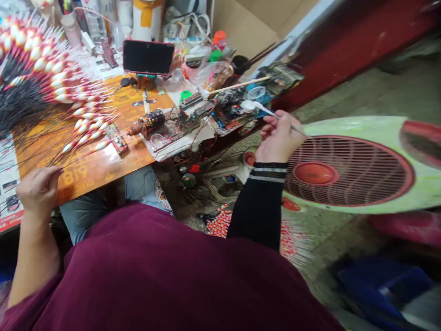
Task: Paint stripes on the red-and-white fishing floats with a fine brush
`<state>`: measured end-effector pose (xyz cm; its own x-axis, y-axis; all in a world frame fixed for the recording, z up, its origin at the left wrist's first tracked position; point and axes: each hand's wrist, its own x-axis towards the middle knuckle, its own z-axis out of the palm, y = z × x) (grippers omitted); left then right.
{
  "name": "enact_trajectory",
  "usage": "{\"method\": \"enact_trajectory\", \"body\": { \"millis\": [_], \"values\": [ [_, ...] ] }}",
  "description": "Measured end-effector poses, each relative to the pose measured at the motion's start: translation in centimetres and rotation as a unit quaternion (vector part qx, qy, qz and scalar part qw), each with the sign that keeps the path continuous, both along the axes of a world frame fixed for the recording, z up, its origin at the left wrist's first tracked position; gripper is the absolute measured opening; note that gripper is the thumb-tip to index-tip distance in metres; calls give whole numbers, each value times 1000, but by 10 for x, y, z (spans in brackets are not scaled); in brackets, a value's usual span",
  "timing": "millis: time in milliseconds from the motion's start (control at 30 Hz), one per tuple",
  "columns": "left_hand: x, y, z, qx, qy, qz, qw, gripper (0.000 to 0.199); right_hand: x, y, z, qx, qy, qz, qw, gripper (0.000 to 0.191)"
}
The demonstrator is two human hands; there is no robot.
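My right hand [280, 135] pinches a thin brush [267, 110], its tip at a small pot of white paint [248, 106] on the cluttered right end of the bench. At the bench's front left edge, my left hand [40, 188] is closed with fingertips together on the thin dark stem of a float. That float's white and red body [100, 146] lies across a small block [117, 139], its far tip pointing into the reddish-brown chuck of a small motor [153, 120]. Many similar floats [60, 78] fan out at the back left.
A phone [148, 57] stands on a holder behind the motor. Bottles, bags and a cardboard box [248, 27] fill the back. Right of the bench is a green and red fan [365, 170]. More floats [220, 223] lie low beside my right sleeve.
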<state>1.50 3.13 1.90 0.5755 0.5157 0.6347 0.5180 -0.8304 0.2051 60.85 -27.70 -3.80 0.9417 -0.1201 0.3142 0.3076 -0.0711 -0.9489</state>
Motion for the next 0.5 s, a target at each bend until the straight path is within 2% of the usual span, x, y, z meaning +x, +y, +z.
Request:
{"method": "enact_trajectory", "body": {
  "millis": [67,133,200,300,400,500],
  "values": [
    [3,-2,1,21,5,-9,1000,17,-5,2,-1,21,55,14,998,26],
    [1,-3,1,36,9,-11,999,16,-8,2,2,38,87,0,995,26],
    [-4,-6,1,34,14,-8,999,18,-11,1,3,56,75,-32,995,30],
    [-8,-12,5,-25,39,8,999,35,-23,2,0,134,18,-69,988,34],
    [-7,-15,9,-66,65,22,995,44,-59,10,-10,180,-67,-71,979,32],
    [-6,-12,7,-28,64,29,997,36,-121,26,-23,104,-157,-41,981,32]
  ]
}}
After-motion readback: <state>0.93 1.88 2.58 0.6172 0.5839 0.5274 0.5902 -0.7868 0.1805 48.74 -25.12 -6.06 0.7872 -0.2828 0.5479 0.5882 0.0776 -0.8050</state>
